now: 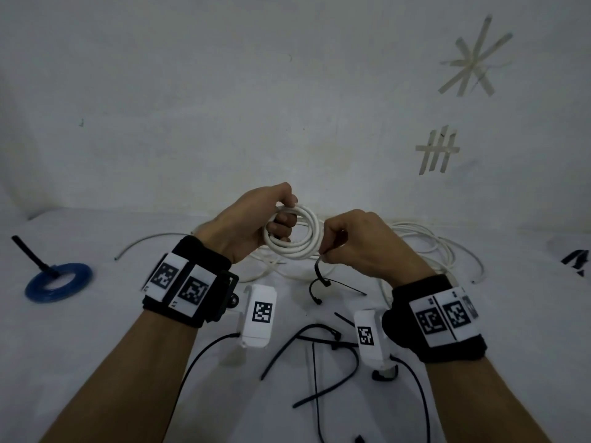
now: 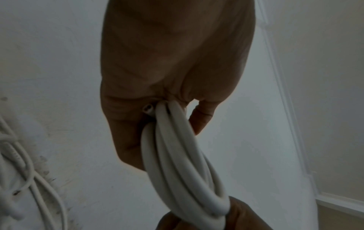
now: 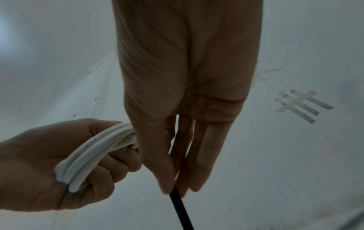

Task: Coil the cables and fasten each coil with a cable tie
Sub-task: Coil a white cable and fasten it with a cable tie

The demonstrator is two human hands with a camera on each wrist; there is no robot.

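A white cable coil [image 1: 295,238] of several loops hangs in the air above the white table [image 1: 96,330]. My left hand [image 1: 271,215] grips its upper left side, fingers curled through the loops [image 2: 177,155]. At the coil's lower right edge my right hand [image 1: 332,247] pinches a black cable tie [image 1: 319,273] between thumb and fingers. In the right wrist view the tie [image 3: 181,211] runs down out of the pinch, beside the coil [image 3: 92,157] held by the left hand [image 3: 39,165]. The tie's tail curls down to the table.
A tied blue coil [image 1: 59,281] lies at the left. Loose white cables [image 1: 425,247] sprawl behind and right of my hands. Several black cable ties [image 1: 319,353] are scattered on the table near me. The wall [image 1: 287,91] carries tape marks [image 1: 436,151] at the right.
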